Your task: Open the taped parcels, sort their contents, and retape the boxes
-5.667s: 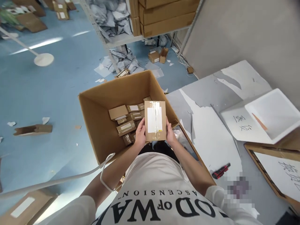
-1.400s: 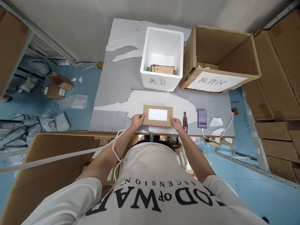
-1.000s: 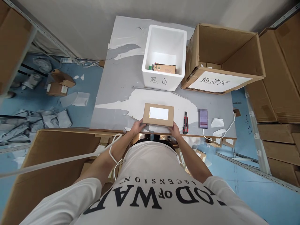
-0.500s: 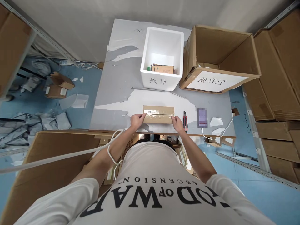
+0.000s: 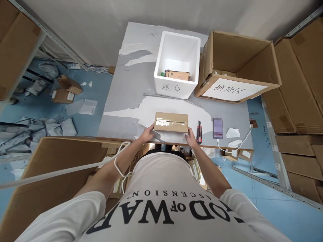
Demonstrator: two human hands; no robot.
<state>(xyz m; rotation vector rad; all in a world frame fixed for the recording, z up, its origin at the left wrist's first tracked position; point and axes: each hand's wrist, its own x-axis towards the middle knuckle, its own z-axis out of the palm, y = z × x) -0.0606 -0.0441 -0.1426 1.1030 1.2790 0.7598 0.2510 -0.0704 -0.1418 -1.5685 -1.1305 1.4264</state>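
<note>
Carton (image 5: pixel 172 121), oblong cardboard, glossy tape (image 5: pixel 164 124), flanking hands (image 5: pixel 147 135) (image 5: pixel 191 137)

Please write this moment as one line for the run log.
left hand: at parcel, left end | right hand: at its right end | tape: visible | cutter: on table

Parcel (image 5: pixel 171 122) before me: plain brown, streaks of shiny clear tape along it. Surface (image 5: pixel 113 97): grey, ragged white patches. Knife (image 5: pixel 199 132): red and black. Phone (image 5: pixel 218 127): purplish screen, pixelated; cable (image 5: pixel 246 137) white. Foam box (image 5: pixel 186 89): white, black handwriting on front. Large carton (image 5: pixel 205 64): brown; its sheet (image 5: pixel 230 94) white, black characters. My shirt (image 5: pixel 158 173): white, black lettering. Floor (image 5: pixel 254 193): light blue. Wall (image 5: pixel 101 20): plain grey. Crumpled bags (image 5: pixel 54 126), left: pale grey.
</note>
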